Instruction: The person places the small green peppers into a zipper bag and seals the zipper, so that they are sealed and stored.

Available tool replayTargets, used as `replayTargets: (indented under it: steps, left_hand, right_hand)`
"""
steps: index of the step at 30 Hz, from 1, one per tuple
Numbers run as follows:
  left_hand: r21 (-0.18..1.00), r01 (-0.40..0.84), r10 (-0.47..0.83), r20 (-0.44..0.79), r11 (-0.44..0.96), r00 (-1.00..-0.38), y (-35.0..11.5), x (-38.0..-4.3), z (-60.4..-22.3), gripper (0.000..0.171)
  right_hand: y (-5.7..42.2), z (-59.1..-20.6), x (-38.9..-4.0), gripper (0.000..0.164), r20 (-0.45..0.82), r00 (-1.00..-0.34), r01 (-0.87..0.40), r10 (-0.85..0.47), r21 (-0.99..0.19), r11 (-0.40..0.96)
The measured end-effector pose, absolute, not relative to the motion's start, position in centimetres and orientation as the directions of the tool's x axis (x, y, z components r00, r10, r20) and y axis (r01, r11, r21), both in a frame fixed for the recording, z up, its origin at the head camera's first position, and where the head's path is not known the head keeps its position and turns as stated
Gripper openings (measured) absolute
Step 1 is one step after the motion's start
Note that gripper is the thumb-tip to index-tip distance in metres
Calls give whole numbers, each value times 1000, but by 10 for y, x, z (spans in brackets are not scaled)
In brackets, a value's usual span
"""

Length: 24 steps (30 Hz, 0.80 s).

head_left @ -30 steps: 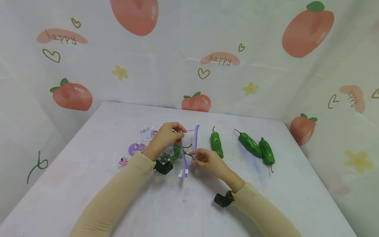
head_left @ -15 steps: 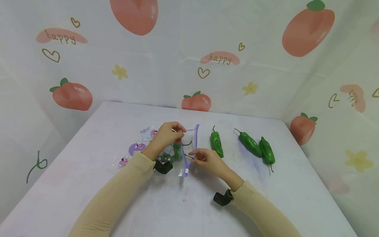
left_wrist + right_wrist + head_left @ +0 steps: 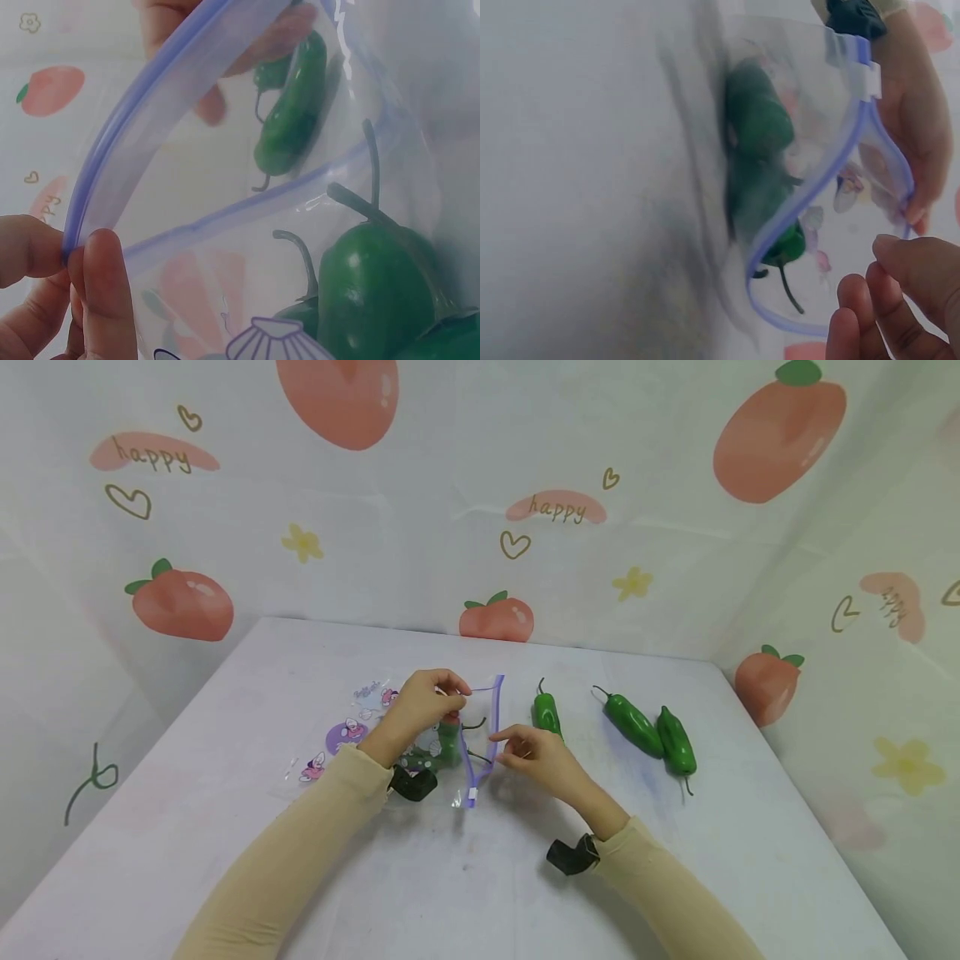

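A clear zip bag (image 3: 347, 770) with purple edging and cartoon prints lies on the table, its mouth gaping to the right. Inside are several green peppers (image 3: 375, 277), their stems toward the mouth. My left hand (image 3: 426, 703) pinches the upper purple rim between thumb and fingers, holding it up, as the left wrist view shows. Just outside the mouth, my right hand (image 3: 542, 762) has its fingers bent and parted from the thumb, with nothing between them. In the right wrist view, that right hand (image 3: 904, 300) is beside the purple rim (image 3: 795, 206); contact is unclear.
To the right, one green pepper (image 3: 547, 710) lies partly behind my right hand. Two more, a left one (image 3: 633, 725) and a right one (image 3: 677, 743), touch each other farther right. A white slider (image 3: 868, 81) sits at the bag's near corner. Printed cloth hangs behind the table.
My right hand has drawn slightly up and to the right, away from the pepper stem at the bag's mouth. My left hand stays on the rim.
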<state>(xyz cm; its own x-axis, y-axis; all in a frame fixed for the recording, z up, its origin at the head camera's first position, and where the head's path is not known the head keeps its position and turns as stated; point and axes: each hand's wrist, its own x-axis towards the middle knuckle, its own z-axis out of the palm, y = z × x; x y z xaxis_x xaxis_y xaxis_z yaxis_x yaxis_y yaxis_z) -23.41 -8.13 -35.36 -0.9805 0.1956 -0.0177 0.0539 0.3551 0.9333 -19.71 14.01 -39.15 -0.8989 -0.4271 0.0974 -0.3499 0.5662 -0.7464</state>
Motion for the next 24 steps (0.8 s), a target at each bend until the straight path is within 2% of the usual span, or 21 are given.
replayTargets:
  steps: [8, 14, 24]
  left_hand:
    - [941, 48, 203, -22, 335, -979, -82, -235, -356, 13]
    - [942, 54, 206, -16, 331, -978, -82, -235, -356, 13]
    - [948, 61, 203, -4, 312, -979, -83, -235, -357, 14]
  right_hand:
    - [153, -382, -205, 27, 163, -916, -353, -368, -765, 540]
    - [165, -375, -209, 26, 225, -936, -339, -272, -785, 518]
    - [189, -369, -214, 41, 300, -945, -320, -126, -788, 526]
